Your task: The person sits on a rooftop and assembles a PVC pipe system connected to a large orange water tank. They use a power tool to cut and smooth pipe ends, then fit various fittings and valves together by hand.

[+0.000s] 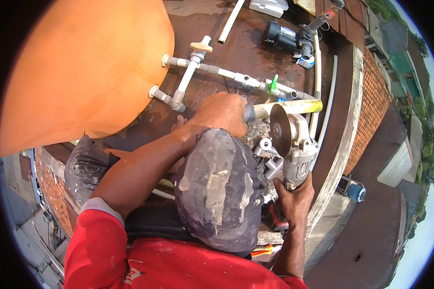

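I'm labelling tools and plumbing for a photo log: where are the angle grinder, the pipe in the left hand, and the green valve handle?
Angle grinder (299,153): head view, on its metal body.
Pipe (302,106): head view, on its yellow-stained right stretch.
Green valve handle (274,85): head view, mid-lever.

Smooth plastic pipe (305,106), dull metal grinder (296,156)

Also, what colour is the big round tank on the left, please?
The tank is orange, seen best in the head view.
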A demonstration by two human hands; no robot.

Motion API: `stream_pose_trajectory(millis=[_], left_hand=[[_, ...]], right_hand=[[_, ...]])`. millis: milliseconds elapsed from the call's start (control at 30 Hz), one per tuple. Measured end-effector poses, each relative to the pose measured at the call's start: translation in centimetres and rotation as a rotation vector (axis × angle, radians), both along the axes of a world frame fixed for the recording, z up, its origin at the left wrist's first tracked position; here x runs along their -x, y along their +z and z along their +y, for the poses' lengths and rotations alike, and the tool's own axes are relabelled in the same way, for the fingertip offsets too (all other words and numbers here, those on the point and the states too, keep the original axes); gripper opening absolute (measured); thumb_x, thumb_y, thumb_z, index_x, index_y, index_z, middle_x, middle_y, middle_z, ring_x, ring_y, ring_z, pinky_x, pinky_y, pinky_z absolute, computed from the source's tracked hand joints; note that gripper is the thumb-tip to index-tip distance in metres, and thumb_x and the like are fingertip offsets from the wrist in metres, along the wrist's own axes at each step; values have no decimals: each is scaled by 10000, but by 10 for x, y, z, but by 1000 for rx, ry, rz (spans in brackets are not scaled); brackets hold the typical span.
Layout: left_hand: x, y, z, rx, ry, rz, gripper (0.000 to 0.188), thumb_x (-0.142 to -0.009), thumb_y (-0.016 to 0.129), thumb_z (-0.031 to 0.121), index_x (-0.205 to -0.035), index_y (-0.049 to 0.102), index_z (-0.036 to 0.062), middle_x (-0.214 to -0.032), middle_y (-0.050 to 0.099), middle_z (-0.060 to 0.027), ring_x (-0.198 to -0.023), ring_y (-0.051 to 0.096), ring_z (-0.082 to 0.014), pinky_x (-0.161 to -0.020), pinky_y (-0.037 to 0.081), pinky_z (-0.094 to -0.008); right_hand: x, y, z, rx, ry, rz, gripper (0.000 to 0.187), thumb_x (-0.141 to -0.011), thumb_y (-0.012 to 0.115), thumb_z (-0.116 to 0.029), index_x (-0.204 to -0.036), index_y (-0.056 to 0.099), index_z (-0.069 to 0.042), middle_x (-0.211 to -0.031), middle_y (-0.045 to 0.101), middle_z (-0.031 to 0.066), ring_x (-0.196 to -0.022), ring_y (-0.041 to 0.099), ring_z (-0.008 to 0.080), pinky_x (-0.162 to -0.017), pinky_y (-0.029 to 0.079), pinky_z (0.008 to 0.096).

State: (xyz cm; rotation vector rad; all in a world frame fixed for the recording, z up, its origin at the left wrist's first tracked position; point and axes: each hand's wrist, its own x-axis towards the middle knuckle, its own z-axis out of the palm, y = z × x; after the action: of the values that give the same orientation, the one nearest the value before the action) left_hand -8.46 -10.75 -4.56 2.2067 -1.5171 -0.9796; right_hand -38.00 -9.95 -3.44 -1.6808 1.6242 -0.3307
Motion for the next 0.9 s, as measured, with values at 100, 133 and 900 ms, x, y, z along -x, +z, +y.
stream_pose_trajectory(millis=[100, 133, 900], left_hand=[[0, 2, -1, -19, -7, 2, 315, -740, 770, 120, -1027, 835, 7, -970, 786, -299, -998, 781, -475, -948, 604, -536], [0, 2, -1, -24, -8, 3, 316, -739, 771, 120, -1027, 836, 8, -969, 785, -300, -998, 780, -475, -947, 604, -535], [-4, -1, -1, -10, -51, 0, 338, -739, 794, 147, -1042, 845, 7, -961, 795, -289, -974, 800, -455, -933, 619, -524]], right_hand=[[1, -1, 0, -6, 0, 17, 636, -803, 944, -126, -1332, 638, 48, -1175, 801, 234, -1073, 777, 278, -972, 594, 418], [1, -2, -1, -2, 5, 26, 637, -803, 945, -127, -1332, 637, 48, -1174, 802, 235, -1073, 778, 279, -971, 594, 417], [1, -5, -1, 81, 43, 59, 587, -818, 942, -168, -1264, 616, 33, -1085, 806, 279, -1055, 815, 395, -900, 621, 457]])
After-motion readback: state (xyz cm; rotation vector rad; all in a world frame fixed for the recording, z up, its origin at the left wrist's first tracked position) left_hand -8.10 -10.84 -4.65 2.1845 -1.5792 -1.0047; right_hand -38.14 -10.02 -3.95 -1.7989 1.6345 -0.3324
